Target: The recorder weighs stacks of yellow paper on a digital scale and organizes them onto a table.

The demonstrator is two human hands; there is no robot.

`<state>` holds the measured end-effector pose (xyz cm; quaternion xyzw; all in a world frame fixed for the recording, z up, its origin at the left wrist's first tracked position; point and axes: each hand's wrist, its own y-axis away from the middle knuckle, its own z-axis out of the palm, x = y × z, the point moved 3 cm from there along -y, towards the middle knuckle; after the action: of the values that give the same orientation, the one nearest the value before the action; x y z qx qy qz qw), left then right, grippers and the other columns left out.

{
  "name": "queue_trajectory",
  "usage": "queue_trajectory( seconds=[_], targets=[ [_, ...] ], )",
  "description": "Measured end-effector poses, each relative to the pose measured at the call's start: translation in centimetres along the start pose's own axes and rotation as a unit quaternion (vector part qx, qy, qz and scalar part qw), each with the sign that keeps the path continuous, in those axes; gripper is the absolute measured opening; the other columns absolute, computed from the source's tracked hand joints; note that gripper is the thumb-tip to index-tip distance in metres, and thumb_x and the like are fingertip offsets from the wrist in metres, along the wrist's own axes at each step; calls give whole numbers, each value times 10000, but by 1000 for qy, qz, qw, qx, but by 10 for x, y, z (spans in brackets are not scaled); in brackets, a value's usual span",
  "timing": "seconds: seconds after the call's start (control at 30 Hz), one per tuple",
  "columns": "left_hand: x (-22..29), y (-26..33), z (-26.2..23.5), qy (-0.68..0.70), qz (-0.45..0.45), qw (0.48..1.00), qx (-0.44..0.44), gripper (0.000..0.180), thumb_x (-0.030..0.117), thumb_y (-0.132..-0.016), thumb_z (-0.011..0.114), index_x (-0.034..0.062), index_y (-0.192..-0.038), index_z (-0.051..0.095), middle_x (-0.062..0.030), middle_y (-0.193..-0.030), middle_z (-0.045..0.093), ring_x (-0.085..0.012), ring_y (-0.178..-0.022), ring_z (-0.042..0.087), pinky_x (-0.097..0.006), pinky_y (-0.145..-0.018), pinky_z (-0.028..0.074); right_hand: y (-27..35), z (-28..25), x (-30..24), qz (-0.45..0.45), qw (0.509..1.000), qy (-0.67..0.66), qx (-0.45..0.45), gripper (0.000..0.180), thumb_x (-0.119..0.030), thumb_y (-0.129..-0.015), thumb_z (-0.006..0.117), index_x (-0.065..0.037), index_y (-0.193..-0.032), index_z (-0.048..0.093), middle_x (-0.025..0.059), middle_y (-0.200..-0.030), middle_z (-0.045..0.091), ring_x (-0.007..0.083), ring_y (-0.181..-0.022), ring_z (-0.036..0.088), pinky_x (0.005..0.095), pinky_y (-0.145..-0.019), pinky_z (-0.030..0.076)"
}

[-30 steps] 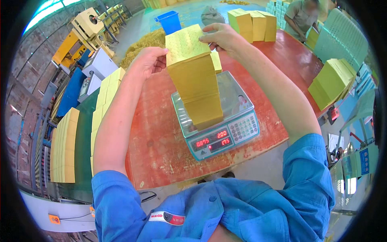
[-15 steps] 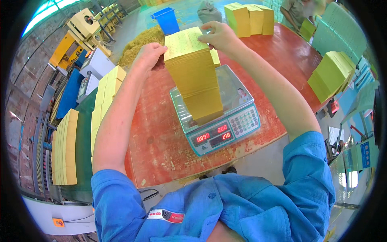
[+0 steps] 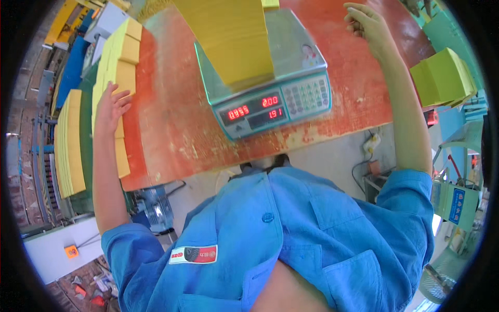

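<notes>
A tall stack of yellow paper (image 3: 231, 39) stands on the steel pan of a digital scale (image 3: 270, 99) with red lit digits, on a worn red table (image 3: 171, 130). My left hand (image 3: 110, 106) lies flat, fingers spread, on a row of yellow paper stacks (image 3: 118, 62) along the table's left edge. My right hand (image 3: 366, 23) hovers over the red table to the right of the scale, fingers loosely curled and holding nothing.
More yellow stacks (image 3: 70, 140) lie on a lower surface at far left. A green-yellow stack (image 3: 442, 78) sits at the right. A cable and plug (image 3: 371, 143) hang below the table's front edge. Blue and yellow machinery (image 3: 73, 67) stands at upper left.
Both hands have left the top of the stack on the scale. The left went down to the stacks at the table's left edge, the right moved off to the right. The view tilted down.
</notes>
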<state>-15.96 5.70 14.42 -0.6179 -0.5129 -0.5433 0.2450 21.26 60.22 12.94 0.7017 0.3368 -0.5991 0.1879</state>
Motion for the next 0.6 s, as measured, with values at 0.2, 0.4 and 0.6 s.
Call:
queue_trajectory(
  seconds=[0.2,0.4,0.6],
  targets=[
    [-24,32,-4,56,-64,996,40,674,486,-999,498,16,-1449,321,-243,-1255,577,-277,-1088,616,-373,-891,516,-11,32,27,61,995,-65,-40,201,-151,-941,604,-36,-1099,648,49,-862,670,125,-670,619,236,-605,489],
    [4,43,28,53,-31,998,3,625,458,-1015,477,5,-1425,347,-238,-1256,577,-262,-1082,617,-360,-896,521,-37,94,20,32,980,-138,-137,247,-179,-947,601,-4,-1118,637,71,-897,671,141,-707,640,253,-623,507],
    [60,35,56,49,6,997,-62,602,439,-1023,468,-2,-1420,368,-234,-1309,547,-274,-1158,589,-373,-952,515,-67,136,24,37,982,-118,-140,320,-235,-946,605,12,-1148,626,100,-945,672,175,-767,655,308,-671,531]
  ],
)
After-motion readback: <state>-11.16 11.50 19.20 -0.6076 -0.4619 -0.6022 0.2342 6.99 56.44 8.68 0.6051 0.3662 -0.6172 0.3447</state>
